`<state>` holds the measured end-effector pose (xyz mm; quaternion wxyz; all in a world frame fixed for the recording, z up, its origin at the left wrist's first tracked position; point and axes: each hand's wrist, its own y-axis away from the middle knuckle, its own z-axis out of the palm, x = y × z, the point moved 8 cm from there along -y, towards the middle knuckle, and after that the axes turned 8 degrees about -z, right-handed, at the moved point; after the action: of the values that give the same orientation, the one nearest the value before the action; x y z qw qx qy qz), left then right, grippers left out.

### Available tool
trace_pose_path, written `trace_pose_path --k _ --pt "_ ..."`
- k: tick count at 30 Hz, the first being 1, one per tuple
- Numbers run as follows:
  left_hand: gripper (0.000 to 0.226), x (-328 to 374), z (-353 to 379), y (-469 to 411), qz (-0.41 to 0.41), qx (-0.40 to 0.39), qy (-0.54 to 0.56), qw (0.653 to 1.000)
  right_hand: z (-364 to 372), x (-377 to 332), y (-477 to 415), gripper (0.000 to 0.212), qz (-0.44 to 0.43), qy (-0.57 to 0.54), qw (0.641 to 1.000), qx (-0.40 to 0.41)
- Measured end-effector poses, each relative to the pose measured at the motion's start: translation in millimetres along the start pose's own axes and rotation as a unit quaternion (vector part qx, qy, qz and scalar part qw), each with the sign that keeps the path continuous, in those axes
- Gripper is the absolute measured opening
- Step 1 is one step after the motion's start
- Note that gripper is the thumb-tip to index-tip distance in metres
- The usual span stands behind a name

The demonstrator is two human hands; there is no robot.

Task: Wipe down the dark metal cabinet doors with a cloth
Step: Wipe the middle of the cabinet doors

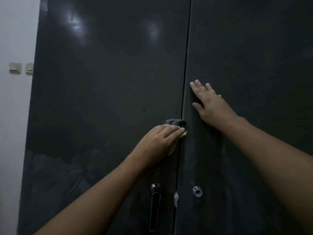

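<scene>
A tall dark metal cabinet fills the view, with a left door (105,99) and a right door (254,56) meeting at a vertical seam. My left hand (157,139) presses a cloth (176,122) against the left door's right edge, just above mid-height; the cloth shows a grey part above the fingers and a pale green part below them. My right hand (210,104) lies flat on the right door beside the seam, fingers straight and spread, holding nothing.
A black lever handle (155,206) hangs low on the left door. A round lock (197,191) sits on the right door, and a scrap of tape (176,199) on the seam. A white wall with two switches (21,68) lies to the left.
</scene>
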<state>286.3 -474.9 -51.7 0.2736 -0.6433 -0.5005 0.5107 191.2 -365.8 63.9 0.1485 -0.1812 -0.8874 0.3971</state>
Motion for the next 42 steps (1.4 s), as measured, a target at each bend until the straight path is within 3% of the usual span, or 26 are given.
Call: trace_pose_path --k 2,6,8,13,17,21,23,26,30,37,42 --pt "0.057 -10 -6 -10 -0.003 -0.006 -0.009 1.0 -2 4 3 0.066 0.001 -0.008 1.0 -0.001" --pt "0.045 -19 -22 -46 -0.148 0.073 0.078 0.983 -8 8 4 0.067 0.002 -0.041 0.999 0.012" --pt "0.044 -12 -17 -59 -0.172 0.081 0.118 0.975 -11 11 1 0.065 0.007 -0.023 1.0 0.003" --pt "0.052 34 17 -44 -0.051 -0.007 0.078 0.996 -15 21 -4 0.064 0.011 0.015 1.0 -0.021" --pt "0.05 53 34 -12 0.011 -0.047 0.071 0.996 -12 21 2 0.064 0.01 0.013 0.999 -0.028" --pt "0.063 42 33 6 0.068 -0.12 0.036 0.99 -9 22 11 0.065 0.007 0.01 0.999 -0.038" --pt "0.063 25 19 -3 0.039 -0.087 0.028 0.995 -8 23 14 0.065 0.006 0.011 0.999 -0.041" --pt "0.049 2 -8 -28 -0.081 0.017 0.064 0.995 -4 22 18 0.066 0.002 -0.01 1.0 -0.026" --pt "0.043 3 -7 -54 -0.236 0.08 0.167 0.954 -7 17 25 0.079 0.017 -0.07 0.997 -0.025" --pt "0.049 20 7 -48 -0.286 0.042 0.261 0.921 21 4 72 0.097 0.047 -0.185 0.98 -0.059" --pt "0.048 18 1 -51 -0.279 -0.049 0.311 0.907 81 -33 114 0.123 -0.022 -0.096 0.994 -0.049"
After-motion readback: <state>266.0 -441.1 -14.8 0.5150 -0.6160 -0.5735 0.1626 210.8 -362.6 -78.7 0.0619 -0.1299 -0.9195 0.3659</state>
